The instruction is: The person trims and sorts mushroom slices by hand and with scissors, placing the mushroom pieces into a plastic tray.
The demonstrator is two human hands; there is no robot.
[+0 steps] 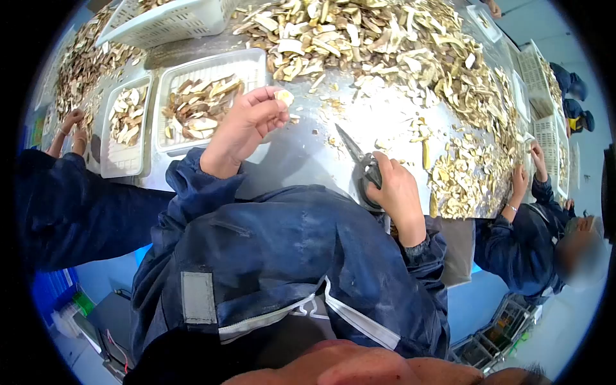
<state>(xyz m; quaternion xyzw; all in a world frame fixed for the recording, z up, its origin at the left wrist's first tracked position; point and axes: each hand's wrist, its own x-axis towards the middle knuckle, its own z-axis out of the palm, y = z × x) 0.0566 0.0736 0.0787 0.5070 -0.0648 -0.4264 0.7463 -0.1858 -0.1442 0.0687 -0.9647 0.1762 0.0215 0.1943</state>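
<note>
Steel counter [312,149] with a large heap [410,48] waiting at one o'clock, tray [192,69] at ten part-filled, left hand [247,122] pinching a pale piece [284,97], right hand [401,192] gripping a knife [348,142]

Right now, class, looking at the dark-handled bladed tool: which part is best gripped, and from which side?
Probably by its dark handle, coming from the near right, where the right hand holds it. That end is broad and closest to the wearer, while the blade tapers to a point aimed away and leftward, so it is best kept clear of the hand.
</note>
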